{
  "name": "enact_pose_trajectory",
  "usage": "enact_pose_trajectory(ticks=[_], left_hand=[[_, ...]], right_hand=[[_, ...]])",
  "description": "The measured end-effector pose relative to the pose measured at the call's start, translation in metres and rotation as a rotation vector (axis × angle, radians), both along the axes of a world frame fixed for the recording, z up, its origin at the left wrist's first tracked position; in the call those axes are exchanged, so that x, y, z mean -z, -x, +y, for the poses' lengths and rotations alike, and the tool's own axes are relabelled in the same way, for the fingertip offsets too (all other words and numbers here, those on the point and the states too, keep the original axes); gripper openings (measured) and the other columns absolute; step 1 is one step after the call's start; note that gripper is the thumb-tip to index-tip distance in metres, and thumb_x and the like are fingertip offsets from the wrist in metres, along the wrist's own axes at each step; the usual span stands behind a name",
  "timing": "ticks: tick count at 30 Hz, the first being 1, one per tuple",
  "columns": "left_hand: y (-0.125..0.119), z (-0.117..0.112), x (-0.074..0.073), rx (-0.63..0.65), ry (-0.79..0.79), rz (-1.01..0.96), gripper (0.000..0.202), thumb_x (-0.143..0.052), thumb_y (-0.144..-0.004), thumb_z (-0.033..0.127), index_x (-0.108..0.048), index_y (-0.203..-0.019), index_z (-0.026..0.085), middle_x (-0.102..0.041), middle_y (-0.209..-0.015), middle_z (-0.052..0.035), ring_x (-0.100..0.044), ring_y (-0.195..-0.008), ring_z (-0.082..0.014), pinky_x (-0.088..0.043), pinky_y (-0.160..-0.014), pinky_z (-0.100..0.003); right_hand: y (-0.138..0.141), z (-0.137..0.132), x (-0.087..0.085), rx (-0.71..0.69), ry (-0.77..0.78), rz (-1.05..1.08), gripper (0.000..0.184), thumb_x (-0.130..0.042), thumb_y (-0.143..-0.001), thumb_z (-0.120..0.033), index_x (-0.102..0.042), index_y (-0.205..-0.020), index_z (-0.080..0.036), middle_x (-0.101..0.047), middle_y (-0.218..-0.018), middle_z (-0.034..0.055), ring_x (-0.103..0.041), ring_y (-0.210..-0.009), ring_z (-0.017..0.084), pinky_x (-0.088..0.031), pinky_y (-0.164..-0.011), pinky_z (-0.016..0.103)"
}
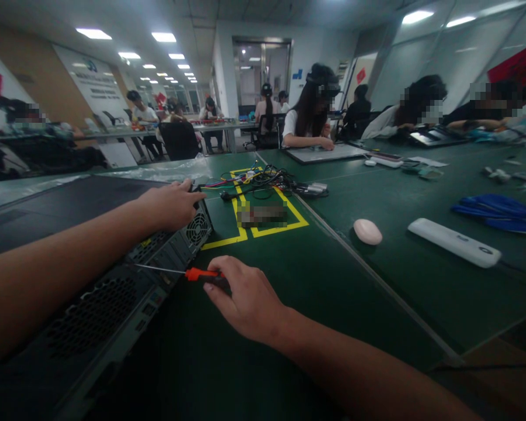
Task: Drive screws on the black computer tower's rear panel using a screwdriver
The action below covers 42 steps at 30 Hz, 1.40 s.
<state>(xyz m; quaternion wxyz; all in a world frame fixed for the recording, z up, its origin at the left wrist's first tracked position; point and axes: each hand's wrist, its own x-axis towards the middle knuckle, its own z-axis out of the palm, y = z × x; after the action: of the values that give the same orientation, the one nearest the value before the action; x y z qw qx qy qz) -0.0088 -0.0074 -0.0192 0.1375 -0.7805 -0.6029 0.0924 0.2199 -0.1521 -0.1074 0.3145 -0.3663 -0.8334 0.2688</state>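
Observation:
A black computer case (pixel 92 310) lies at the left with its rear panel facing me, showing honeycomb vents, ports and a round fan grille. My left hand (pixel 169 206) rests on the far top edge of the case, fingers stretched over it. In my right hand (pixel 252 301), a screwdriver (pixel 196 274) with an orange and black handle is gripped between thumb and fingers. Its thin shaft points left, and the tip meets the rear panel around the middle. Whether it sits on a screw cannot be made out.
Beyond the case lies a bundle of cables (pixel 272 178) over yellow tape markings (pixel 284 231) on the green table (pixel 333 304). To the right are a pale rounded mouse-like object (pixel 367 231), a white bar-shaped device (pixel 453 241) and blue fabric (pixel 495 210). Several people work behind.

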Motion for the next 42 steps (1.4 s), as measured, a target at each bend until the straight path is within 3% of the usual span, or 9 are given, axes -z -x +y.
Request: enact_pose_trajectory(ticks=[2,5,15,19,22,27,32,37,42], left_hand=[[-0.0056,-0.0054,-0.0049,-0.038,0.028,0.035,0.069,-0.037,-0.103,0.037,-0.049,-0.170,0.027,-0.044,-0.176,-0.0218,-0.059,-0.148,-0.0469,-0.054,-0.111,-0.060],[-0.0105,-0.0100,-0.0092,-0.048,0.051,0.039,0.070,-0.037,-0.103,0.036,-0.048,-0.171,0.027,-0.046,-0.175,-0.0214,-0.058,-0.150,-0.0458,-0.054,-0.112,-0.059],[-0.0125,-0.0102,-0.0092,-0.060,0.059,0.068,0.068,-0.036,-0.105,0.035,-0.047,-0.171,0.029,-0.042,-0.178,-0.0208,-0.055,-0.154,-0.0450,-0.052,-0.117,-0.059],[-0.0116,-0.0102,-0.0099,-0.039,0.059,0.086,0.068,-0.035,-0.105,0.035,-0.046,-0.172,0.027,-0.045,-0.176,-0.0219,-0.056,-0.153,-0.0442,-0.052,-0.117,-0.057],[-0.0102,-0.0098,-0.0095,-0.025,0.057,0.084,0.068,-0.035,-0.105,0.035,-0.047,-0.171,0.027,-0.046,-0.174,-0.0239,-0.056,-0.152,-0.0456,-0.053,-0.115,-0.059],[-0.0095,-0.0093,-0.0086,-0.031,0.051,0.038,0.068,-0.039,-0.103,0.035,-0.050,-0.170,0.026,-0.042,-0.178,-0.0246,-0.056,-0.152,-0.0481,-0.054,-0.114,-0.062],[-0.0109,-0.0107,-0.0098,-0.049,0.043,0.010,0.068,-0.043,-0.102,0.037,-0.053,-0.168,0.029,-0.044,-0.178,-0.0198,-0.057,-0.151,-0.0462,-0.053,-0.115,-0.059],[-0.0127,-0.0124,-0.0122,-0.021,0.070,0.083,0.070,-0.032,-0.104,0.033,-0.047,-0.171,0.024,-0.048,-0.171,-0.0268,-0.061,-0.146,-0.0465,-0.057,-0.108,-0.060],[-0.0120,-0.0113,-0.0109,-0.032,0.052,0.060,0.070,-0.032,-0.103,0.036,-0.049,-0.170,0.026,-0.049,-0.172,-0.0234,-0.061,-0.145,-0.0467,-0.057,-0.108,-0.062]], right_hand=[[-0.0001,0.0002,0.0009,-0.001,0.003,0.000,0.020,-0.062,-0.109,-0.035,-0.062,-0.125,-0.024,-0.071,-0.111,0.0049,-0.066,-0.088,0.021,-0.053,-0.081,0.037],[0.0002,0.0005,0.0025,0.000,-0.008,-0.005,0.022,-0.062,-0.109,-0.038,-0.063,-0.126,-0.024,-0.072,-0.112,0.0058,-0.066,-0.090,0.022,-0.053,-0.081,0.038],[0.0000,0.0001,0.0012,0.023,-0.018,0.008,0.027,-0.058,-0.112,-0.045,-0.068,-0.125,-0.024,-0.072,-0.112,0.0064,-0.068,-0.092,0.022,-0.052,-0.081,0.037],[0.0003,0.0001,0.0031,-0.011,0.001,0.033,0.035,-0.060,-0.109,-0.049,-0.063,-0.133,-0.023,-0.074,-0.119,0.0083,-0.071,-0.098,0.025,-0.055,-0.086,0.040],[0.0004,-0.0002,0.0034,-0.013,0.007,0.048,0.037,-0.069,-0.103,-0.044,-0.060,-0.133,-0.024,-0.075,-0.118,0.0074,-0.071,-0.096,0.025,-0.056,-0.088,0.041],[0.0004,-0.0005,0.0021,-0.003,0.005,0.045,0.023,-0.065,-0.103,-0.028,-0.061,-0.126,-0.025,-0.075,-0.115,0.0061,-0.071,-0.093,0.023,-0.056,-0.086,0.039],[0.0010,0.0002,0.0036,-0.006,-0.005,0.043,0.022,-0.065,-0.104,-0.027,-0.061,-0.125,-0.025,-0.075,-0.117,0.0064,-0.071,-0.096,0.023,-0.056,-0.088,0.039],[0.0012,0.0006,0.0030,-0.007,0.007,0.037,0.023,-0.064,-0.104,-0.029,-0.062,-0.126,-0.024,-0.074,-0.115,0.0072,-0.070,-0.093,0.023,-0.056,-0.087,0.040],[0.0007,0.0003,0.0006,0.001,0.013,0.029,0.023,-0.064,-0.104,-0.029,-0.063,-0.126,-0.024,-0.075,-0.115,0.0072,-0.069,-0.093,0.023,-0.055,-0.086,0.040]])
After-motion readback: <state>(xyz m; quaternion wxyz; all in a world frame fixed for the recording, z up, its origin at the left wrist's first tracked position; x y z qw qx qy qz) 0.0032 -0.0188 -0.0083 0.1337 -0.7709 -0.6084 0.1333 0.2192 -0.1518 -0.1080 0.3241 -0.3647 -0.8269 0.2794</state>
